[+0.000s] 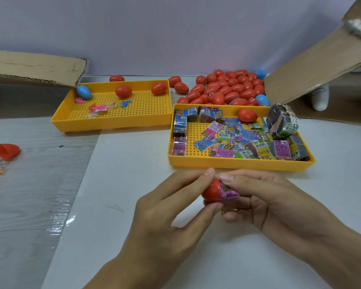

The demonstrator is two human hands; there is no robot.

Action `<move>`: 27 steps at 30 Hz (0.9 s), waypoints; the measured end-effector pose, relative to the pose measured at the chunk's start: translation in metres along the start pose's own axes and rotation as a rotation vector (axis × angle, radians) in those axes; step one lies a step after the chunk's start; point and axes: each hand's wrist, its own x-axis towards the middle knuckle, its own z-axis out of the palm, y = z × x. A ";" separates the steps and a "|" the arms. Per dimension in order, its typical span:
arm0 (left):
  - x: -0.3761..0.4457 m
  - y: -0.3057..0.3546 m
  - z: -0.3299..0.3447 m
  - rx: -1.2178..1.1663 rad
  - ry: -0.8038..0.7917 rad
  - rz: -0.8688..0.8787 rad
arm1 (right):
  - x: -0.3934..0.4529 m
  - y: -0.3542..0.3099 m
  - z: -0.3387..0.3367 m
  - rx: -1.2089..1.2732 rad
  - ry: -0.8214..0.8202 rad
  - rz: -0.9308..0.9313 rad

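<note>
Fingers of my left hand [171, 211] are curled round a red egg [210, 190], forefinger on top and thumb underneath. My right hand [279, 203] pinches a pink label [227, 193] that lies wrapped against the egg's side. The egg sits between my two hands, over the white table [117, 184], just in front of the label tray [238, 163]. Behind that tray lies a pile of eggs [227, 88], and a second tray [113, 124] sits to the left.

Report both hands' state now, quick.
Left hand: closed, gripping the red egg.
Right hand: closed, pinching the pink label against that egg.
</note>
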 end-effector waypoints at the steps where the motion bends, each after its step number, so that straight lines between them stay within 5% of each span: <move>1: 0.000 0.000 0.000 -0.003 0.005 -0.002 | 0.000 0.000 0.000 0.008 -0.021 0.011; 19: 0.002 -0.001 -0.003 -0.083 -0.134 -0.059 | 0.000 -0.005 -0.004 -0.080 -0.006 -0.009; 27: 0.000 -0.005 -0.002 -0.279 -0.057 -0.179 | -0.001 -0.004 -0.003 -0.120 -0.034 -0.054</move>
